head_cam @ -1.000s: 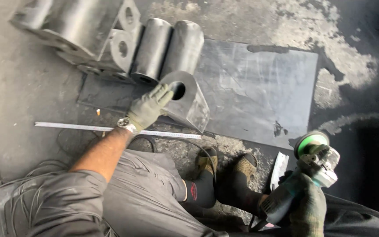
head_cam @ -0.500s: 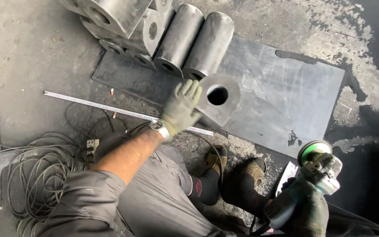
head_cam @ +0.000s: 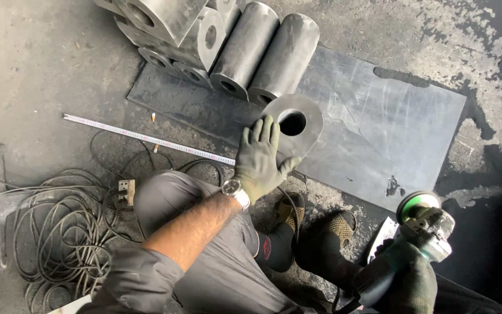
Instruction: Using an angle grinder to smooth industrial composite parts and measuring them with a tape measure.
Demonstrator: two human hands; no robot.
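There is only one view, from the camera on my head, and it looks almost straight down past my knees at the concrete floor where I crouch. It sits close: my bent legs and shoes fill the lower middle of the frame, my left hand [head_cam: 261,158] comes in from below at the centre, and my right hand [head_cam: 409,278] is cut by the bottom edge at the lower right. The far side of the scene is at the top, where the stacked steel cylinders [head_cam: 262,51] run out of frame. The steel plate [head_cam: 379,122] spans the centre right, and the coiled cable [head_cam: 59,232] marks the left edge
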